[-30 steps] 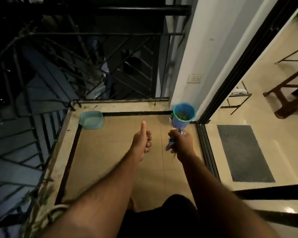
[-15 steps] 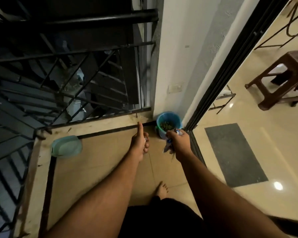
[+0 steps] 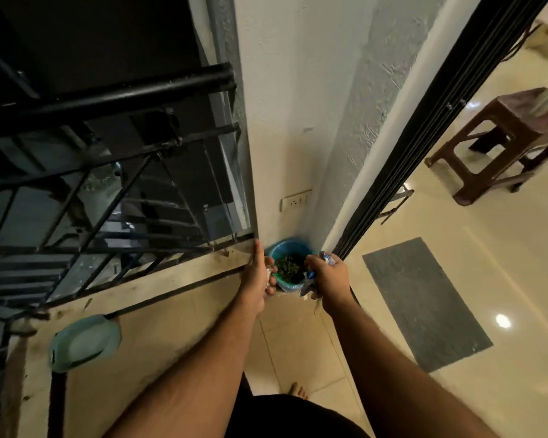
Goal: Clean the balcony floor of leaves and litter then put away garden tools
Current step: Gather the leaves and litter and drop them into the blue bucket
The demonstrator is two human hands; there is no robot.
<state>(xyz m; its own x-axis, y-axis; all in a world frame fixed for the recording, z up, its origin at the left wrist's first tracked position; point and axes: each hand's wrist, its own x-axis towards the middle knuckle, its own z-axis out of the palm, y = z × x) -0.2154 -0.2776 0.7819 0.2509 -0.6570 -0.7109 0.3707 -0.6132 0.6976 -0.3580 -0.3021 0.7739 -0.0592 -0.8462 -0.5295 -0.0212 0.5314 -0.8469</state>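
Litter (image 3: 317, 275) sits crumpled in the right hand's (image 3: 328, 281) grip over the blue bucket (image 3: 287, 248); the left hand (image 3: 258, 279), thumb up, curls round something small.

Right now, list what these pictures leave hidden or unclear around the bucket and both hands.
- Bucket: its near rim and side sit behind both hands in the head view.
- Litter in the right hand: crumpled and mostly covered by the fingers; kind unreadable.
- Left hand: something pale shows in its grip, too small to name.
- Green basin: blurred, contents unclear.
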